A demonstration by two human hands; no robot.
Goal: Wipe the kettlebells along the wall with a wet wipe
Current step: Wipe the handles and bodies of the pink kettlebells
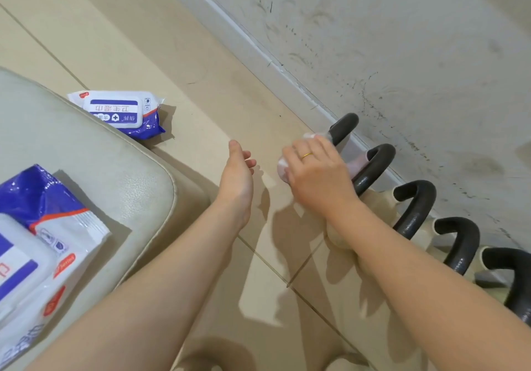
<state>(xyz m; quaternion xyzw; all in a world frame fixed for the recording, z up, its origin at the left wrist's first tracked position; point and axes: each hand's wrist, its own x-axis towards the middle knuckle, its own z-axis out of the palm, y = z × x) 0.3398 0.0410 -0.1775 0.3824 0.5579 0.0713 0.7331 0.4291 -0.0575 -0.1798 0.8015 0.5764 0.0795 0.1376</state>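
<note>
Kettlebells stand in a row against the wall (402, 40) on the right, black handles up. Your right hand (319, 175) presses a wet wipe (283, 166) over the body of the far kettlebell (343, 129), fingers curved around it so the cloth follows the curve; the bell itself is mostly hidden, so contact is probably full. Your left hand (237, 175) hovers loose and spread above the floor, likely for balance. A wipe pack (120, 113) lies handy at far left.
</note>
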